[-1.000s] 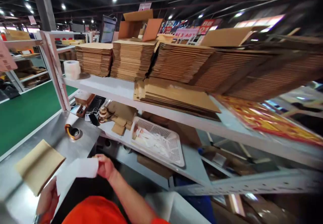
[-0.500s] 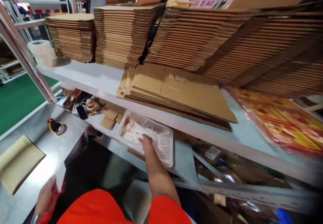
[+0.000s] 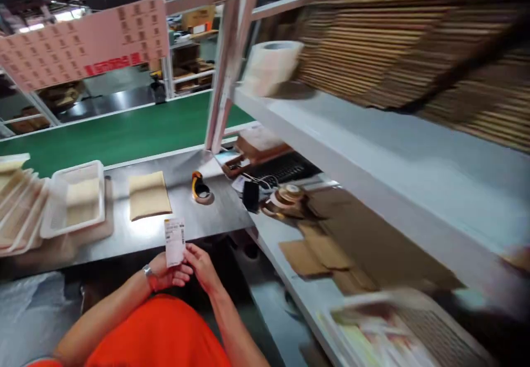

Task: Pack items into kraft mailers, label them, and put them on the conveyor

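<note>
A: Where is the printed slip point(image 3: 174, 243)?

B: Upright in front of the orange shirt point(image 3: 159, 336), near the front edge of the metal tabletop point(image 3: 226, 207). The right hand point(image 3: 202, 267) pinches its lower right edge. The left hand point(image 3: 163, 273), wearing a wristwatch point(image 3: 148, 271), is just behind its lower part, fingers half curled; I cannot tell whether it grips too.

A: Can you read the slip?

B: Only its layout: a yellow patch at the top left corner, a bolder line below that, small rows of text, and a dark code-like strip down the right edge. The letters are too small to make out.

A: Other writing?

B: The pink sheet point(image 3: 83, 41) at the upper left carries rows of small dark marks and a line of large red characters along its lower edge, too blurred to read.

A: And beside the slip?

B: On the tabletop, 1 tan envelope-like packet point(image 3: 149, 195) lies just beyond it, face plain. An orange-and-black tape dispenser point(image 3: 201, 186) sits to the packet's right, and 1 white basket point(image 3: 101, 190) to its left.
</note>
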Tool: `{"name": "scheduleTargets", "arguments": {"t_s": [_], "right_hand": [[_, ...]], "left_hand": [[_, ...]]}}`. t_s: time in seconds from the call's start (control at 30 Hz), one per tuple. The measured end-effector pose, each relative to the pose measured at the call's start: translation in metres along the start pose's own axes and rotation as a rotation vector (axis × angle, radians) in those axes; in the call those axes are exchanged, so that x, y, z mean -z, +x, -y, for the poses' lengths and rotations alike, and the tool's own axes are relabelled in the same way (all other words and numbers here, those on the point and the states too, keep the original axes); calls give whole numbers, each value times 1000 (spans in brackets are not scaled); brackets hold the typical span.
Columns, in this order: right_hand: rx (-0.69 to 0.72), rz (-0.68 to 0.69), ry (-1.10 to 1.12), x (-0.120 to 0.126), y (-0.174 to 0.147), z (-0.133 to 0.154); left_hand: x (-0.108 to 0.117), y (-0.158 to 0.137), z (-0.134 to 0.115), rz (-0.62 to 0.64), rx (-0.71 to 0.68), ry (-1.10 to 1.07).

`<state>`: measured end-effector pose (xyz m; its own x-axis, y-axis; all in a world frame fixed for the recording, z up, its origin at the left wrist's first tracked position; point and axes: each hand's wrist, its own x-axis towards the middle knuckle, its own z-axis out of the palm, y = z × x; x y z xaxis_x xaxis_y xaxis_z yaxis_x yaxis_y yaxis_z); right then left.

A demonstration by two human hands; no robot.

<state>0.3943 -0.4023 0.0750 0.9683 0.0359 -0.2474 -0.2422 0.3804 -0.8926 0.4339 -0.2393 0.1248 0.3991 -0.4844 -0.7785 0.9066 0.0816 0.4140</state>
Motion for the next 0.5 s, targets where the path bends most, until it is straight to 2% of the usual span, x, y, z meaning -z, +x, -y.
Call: {"name": "scheduleTargets", "arguments": {"t_s": [0.1,0.23,0.37,0.5], "right_hand": [[-8,10,-11,-28,26,-6],[-4,-170,62,-61,70,-22],[-31,-286,-100,-88,140,-29],[-90,-383,-325,-100,206,-35]], "left_hand": [[43,4,-4,55,25,-145],[101,7,-20,134,68,-308],[152,-6,-41,37,33,-306],[197,-30,-50,-71,-12,-222]]}}
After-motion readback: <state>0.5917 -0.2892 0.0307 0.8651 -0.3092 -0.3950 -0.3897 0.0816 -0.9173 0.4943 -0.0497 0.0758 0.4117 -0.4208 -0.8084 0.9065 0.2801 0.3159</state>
